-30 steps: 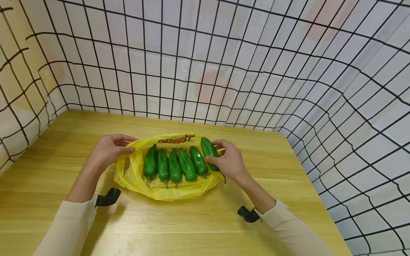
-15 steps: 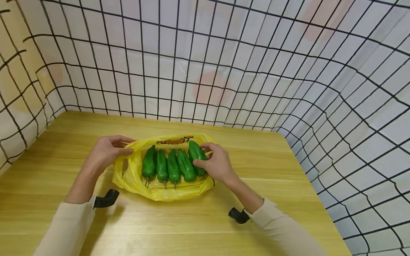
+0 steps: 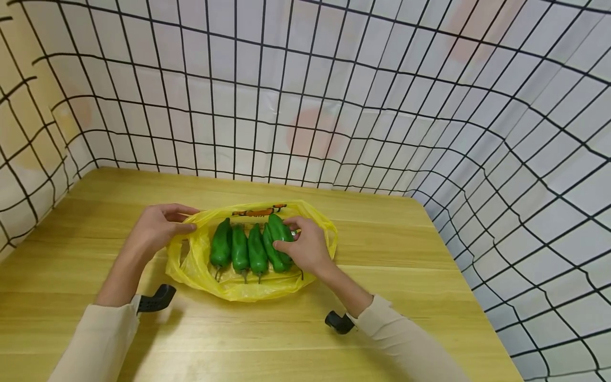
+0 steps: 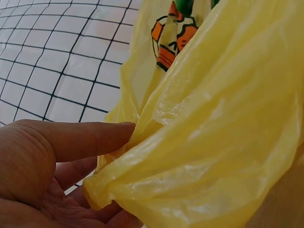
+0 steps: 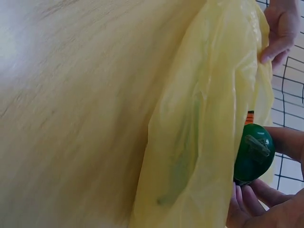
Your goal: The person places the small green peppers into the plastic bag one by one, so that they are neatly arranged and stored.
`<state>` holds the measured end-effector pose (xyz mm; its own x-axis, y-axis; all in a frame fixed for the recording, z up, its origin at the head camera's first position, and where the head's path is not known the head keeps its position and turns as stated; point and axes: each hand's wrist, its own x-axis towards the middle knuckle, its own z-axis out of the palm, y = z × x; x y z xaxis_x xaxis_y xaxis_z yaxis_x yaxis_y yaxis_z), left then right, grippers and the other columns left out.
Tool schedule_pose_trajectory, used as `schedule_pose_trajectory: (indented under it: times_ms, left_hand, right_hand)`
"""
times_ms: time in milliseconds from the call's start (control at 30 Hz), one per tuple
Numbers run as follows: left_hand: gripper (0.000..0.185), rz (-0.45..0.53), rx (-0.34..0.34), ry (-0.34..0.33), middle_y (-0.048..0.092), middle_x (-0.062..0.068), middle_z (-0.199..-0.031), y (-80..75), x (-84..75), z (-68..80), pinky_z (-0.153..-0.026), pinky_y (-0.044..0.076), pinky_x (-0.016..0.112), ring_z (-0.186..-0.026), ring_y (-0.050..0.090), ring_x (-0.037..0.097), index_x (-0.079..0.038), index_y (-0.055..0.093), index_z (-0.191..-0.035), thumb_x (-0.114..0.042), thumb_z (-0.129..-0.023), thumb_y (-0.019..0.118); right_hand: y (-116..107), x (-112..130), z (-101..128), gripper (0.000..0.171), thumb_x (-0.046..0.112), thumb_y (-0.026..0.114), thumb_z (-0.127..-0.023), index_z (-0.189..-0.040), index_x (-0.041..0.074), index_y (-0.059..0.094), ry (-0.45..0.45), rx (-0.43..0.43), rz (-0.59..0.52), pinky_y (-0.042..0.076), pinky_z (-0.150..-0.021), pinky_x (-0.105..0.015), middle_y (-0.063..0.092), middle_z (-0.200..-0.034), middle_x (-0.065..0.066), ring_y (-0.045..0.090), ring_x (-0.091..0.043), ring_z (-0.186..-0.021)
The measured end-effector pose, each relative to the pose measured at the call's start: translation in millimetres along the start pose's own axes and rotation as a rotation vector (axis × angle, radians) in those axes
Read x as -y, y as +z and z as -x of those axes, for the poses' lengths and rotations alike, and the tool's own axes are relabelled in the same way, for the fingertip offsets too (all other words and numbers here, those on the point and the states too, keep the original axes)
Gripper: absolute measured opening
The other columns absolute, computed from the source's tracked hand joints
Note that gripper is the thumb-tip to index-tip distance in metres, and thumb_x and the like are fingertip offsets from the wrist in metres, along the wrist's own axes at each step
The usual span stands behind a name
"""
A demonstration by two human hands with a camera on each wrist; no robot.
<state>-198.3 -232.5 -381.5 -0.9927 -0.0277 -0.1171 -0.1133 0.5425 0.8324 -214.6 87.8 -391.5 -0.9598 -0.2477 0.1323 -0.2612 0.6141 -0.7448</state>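
A yellow plastic bag (image 3: 202, 254) lies spread on the table with its mouth open. Several green peppers (image 3: 240, 246) lie side by side inside it, stems toward the person. The left hand (image 3: 155, 228) pinches the bag's left edge between thumb and fingers; in the left wrist view the thumb presses the yellow film (image 4: 199, 156). Over the right end of the row, the right hand (image 3: 307, 246) grips another green pepper (image 3: 278, 228), which overlaps its neighbour. The right wrist view shows that pepper (image 5: 254, 154) stem-end on, between thumb and fingers. The right hand hides part of the row.
The wooden table (image 3: 382, 254) is bounded by a black wire grid (image 3: 258, 106) at the back and sides, with pale sheeting behind. A black wrist mount (image 3: 157, 298) sticks out by the left cuff, another mount (image 3: 339, 322) by the right.
The right hand has carried its pepper leftward from the bag's right edge to over the right end of the row. The left hand keeps its hold on the bag.
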Motion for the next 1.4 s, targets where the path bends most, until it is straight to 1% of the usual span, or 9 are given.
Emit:
schedule_pose_trajectory:
  times_ms: [100,233,467,667,833,1033,1233,1400]
  left_hand:
    - [0.046,0.004,-0.002,0.001,0.052,0.029,-0.142,0.1,-0.9,-0.2,-0.085,0.048,0.039,-0.125,0.051,0.044,-0.007,0.062,-0.139,-0.023,-0.097,0.071]
    - [0.046,0.007,0.0,0.0,0.052,0.029,-0.142,0.0,-1.0,-0.1,-0.087,0.048,0.041,-0.125,0.05,0.044,-0.006,0.062,-0.139,-0.023,-0.096,0.071]
    - [0.046,-0.001,-0.003,0.002,0.052,0.029,-0.142,0.5,-0.4,0.3,-0.085,0.048,0.039,-0.123,0.051,0.043,-0.006,0.062,-0.139,-0.023,-0.096,0.071]
    - [0.047,-0.006,-0.002,0.004,0.052,0.03,-0.142,-0.6,0.0,0.2,-0.084,0.049,0.039,-0.123,0.052,0.043,-0.006,0.062,-0.139,-0.024,-0.096,0.071]
    - [0.046,-0.005,-0.001,0.007,0.051,0.03,-0.142,-0.7,-0.2,0.0,-0.086,0.049,0.041,-0.124,0.051,0.044,-0.006,0.062,-0.139,-0.023,-0.097,0.071]
    - [0.044,-0.014,-0.006,0.016,0.053,0.029,-0.141,0.9,-1.6,0.0,-0.084,0.049,0.039,-0.122,0.052,0.043,-0.006,0.063,-0.137,-0.021,-0.097,0.07]
    - [0.046,-0.016,-0.005,0.012,0.052,0.03,-0.14,0.5,-0.9,-0.2,-0.084,0.049,0.04,-0.121,0.052,0.043,-0.005,0.063,-0.138,-0.022,-0.096,0.071]
    - [0.046,-0.005,-0.006,0.007,0.052,0.03,-0.141,1.3,-0.6,-0.1,-0.086,0.049,0.041,-0.122,0.052,0.043,-0.005,0.063,-0.137,-0.022,-0.096,0.071]
  right_hand:
    - [5,1,-1,0.05,0.02,0.083,-0.085,-0.13,0.008,0.066,0.003,0.009,-0.003,0.048,-0.071,-0.033,0.066,-0.114,-0.011,0.056,-0.019,-0.087]
    - [11,3,-3,0.051,0.021,0.082,-0.085,-0.131,0.007,0.065,0.005,0.031,0.0,0.05,-0.073,-0.033,0.066,-0.116,-0.011,0.059,-0.02,-0.088]
    - [17,6,-3,0.052,0.023,0.082,-0.085,-0.132,0.007,0.065,0.001,0.043,0.005,0.053,-0.076,-0.037,0.066,-0.117,-0.013,0.063,-0.022,-0.092]
    - [22,6,-4,0.052,0.025,0.081,-0.087,-0.132,0.005,0.064,-0.01,0.046,-0.014,0.053,-0.076,-0.035,0.065,-0.118,-0.013,0.063,-0.022,-0.093]
    - [25,8,-4,0.053,0.025,0.081,-0.087,-0.133,0.006,0.064,0.003,0.05,-0.002,0.053,-0.077,-0.035,0.065,-0.118,-0.012,0.062,-0.021,-0.093]
    - [28,9,-4,0.053,0.026,0.081,-0.086,-0.132,0.006,0.064,0.025,0.053,0.002,0.053,-0.077,-0.034,0.065,-0.118,-0.012,0.062,-0.02,-0.093]
    - [29,6,-5,0.054,0.027,0.082,-0.085,-0.132,0.006,0.064,0.009,0.053,0.029,0.052,-0.075,-0.033,0.064,-0.115,-0.012,0.061,-0.018,-0.089]
    - [28,6,-4,0.054,0.027,0.082,-0.085,-0.132,0.006,0.065,0.001,0.052,0.031,0.052,-0.076,-0.034,0.065,-0.115,-0.013,0.062,-0.02,-0.089]
